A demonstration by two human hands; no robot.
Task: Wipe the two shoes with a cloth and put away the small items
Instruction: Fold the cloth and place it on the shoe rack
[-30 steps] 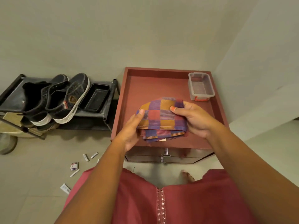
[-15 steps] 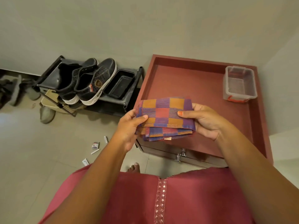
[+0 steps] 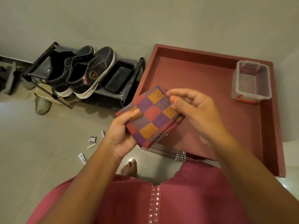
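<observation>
On a black rack sit two shoes; left hand fingers pinch one cloth, right hand relaxed.

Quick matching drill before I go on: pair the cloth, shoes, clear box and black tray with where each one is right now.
Things:
1. cloth
2. shoes
3. clear box
4. black tray

Places:
A. on the red cabinet top
B. on the rack, right of the shoes
C. held in the left hand
D. on the rack, left part

Pairs: 1-C, 2-D, 3-A, 4-B
</observation>
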